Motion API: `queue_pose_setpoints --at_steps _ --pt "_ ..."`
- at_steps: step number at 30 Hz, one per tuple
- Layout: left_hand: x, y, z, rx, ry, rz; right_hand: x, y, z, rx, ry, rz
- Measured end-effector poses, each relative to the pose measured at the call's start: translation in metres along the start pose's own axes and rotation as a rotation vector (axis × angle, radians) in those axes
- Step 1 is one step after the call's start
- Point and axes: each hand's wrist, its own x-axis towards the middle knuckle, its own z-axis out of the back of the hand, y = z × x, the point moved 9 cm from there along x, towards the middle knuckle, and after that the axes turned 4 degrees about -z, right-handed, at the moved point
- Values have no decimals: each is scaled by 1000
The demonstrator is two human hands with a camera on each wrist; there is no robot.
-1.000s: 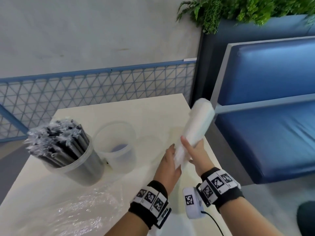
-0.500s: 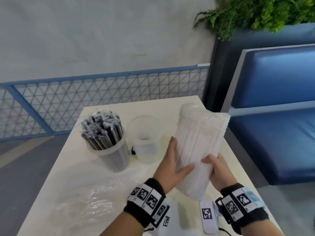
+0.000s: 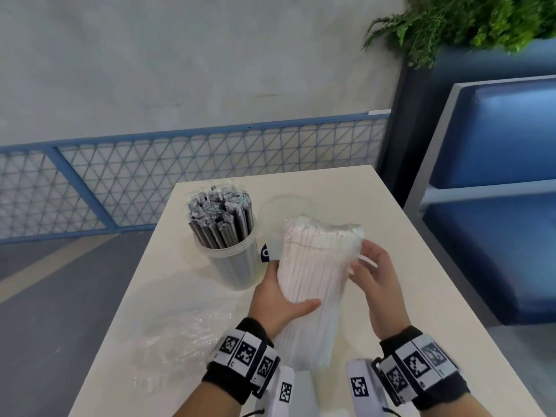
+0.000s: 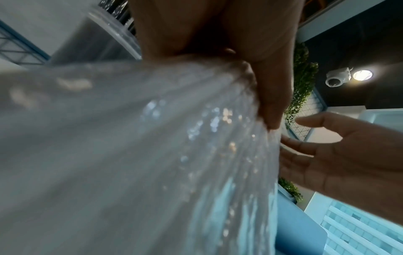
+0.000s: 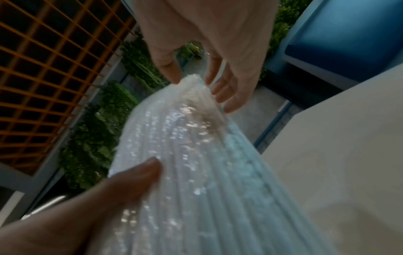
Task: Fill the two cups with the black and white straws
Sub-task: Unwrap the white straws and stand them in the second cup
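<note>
On a cream table (image 3: 376,236) beside a blue mesh railing (image 3: 186,173) and a blue bench seat (image 3: 496,230), a person holds a plastic-wrapped pack of white straws (image 3: 316,281) upright above the tabletop, tilted a little to the right. Just left of the pack stands a clear cup (image 3: 237,266) crammed with black straws (image 3: 221,218) (each in its own clear sleeve). Behind the pack, a second clear cup (image 3: 285,206) shows only its rim and part of its wall; what it contains cannot be told. Crumpled clear plastic film (image 3: 180,341) lies on the table near the left wrist. The left hand (image 3: 276,299) grips the pack at mid-height, thumb across the front and fingers wrapped behind. The right hand (image 3: 376,275) is spread and relaxed at the pack's upper right edge; the right wrist view shows its thumb and forefinger at the wrapper's gathered top end, fingers (image 5: 229,89) loosely extended, though whether they pinch the wrapper cannot be made out.
</note>
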Motion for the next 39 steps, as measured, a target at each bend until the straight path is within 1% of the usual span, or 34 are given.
queue_pose_setpoints --at_steps 1,2,5,7,10,13,14,15,17,18,19,20,22,24,27,28,29,30,31,33,35,36,37,39 --pt "-2 1 0 11 1 -1 -2 4 1 5 -54 2" --pt "-3 2 -1 19 5 1 -4 7 -1 2 -79 -3" --pt "-6 3 -1 32 8 10 -7 14 -7 -30 -72 -24" --pt "-7 5 0 24 9 24 -7 16 -13 43 18 -88" --pt "-7 7 -1 21 25 32 -7 29 -23 237 174 -156" --pt "-8 5 -7 21 45 26 -8 39 -28 442 219 -169" --pt "-8 3 -8 7 41 23 -9 40 -29 450 216 -153" --pt "-8 2 -8 -3 37 21 -10 43 -28 389 199 -118" --pt "-8 2 -7 4 33 20 -13 50 -24 179 134 -23" --pt "-9 2 -7 18 35 18 -13 52 -22 110 103 -2" --pt "-10 1 -6 36 37 14 -12 53 -19 85 92 -9" --pt "-10 1 -5 52 39 11 -11 52 -20 100 111 -39" --pt "-11 -2 -3 67 45 3 -10 52 -26 171 197 -102" --pt "-11 -3 -3 64 64 -3 -7 59 -28 283 219 -131" --pt "-14 -4 -3 91 104 -17 8 73 -10 628 68 -194" --pt "-15 -7 -3 118 120 -30 13 78 -5 696 51 -194" --pt "-16 -10 -2 142 131 -47 16 83 -2 699 58 -177" --pt "-17 -14 0 152 132 -61 17 87 -3 634 82 -145" --pt "-16 -18 2 153 126 -69 16 90 -5 517 86 -81" --pt "-13 -27 9 156 113 -92 9 97 -8 239 33 88" --pt "-9 -36 17 196 101 -120 -1 106 -13 38 -25 261" --pt "-7 -40 21 222 95 -134 -5 112 -20 -89 -8 335" --pt "-7 -42 26 241 88 -151 -9 118 -31 -228 44 398" --pt "-6 -42 36 250 71 -175 -10 124 -46 -439 124 486"
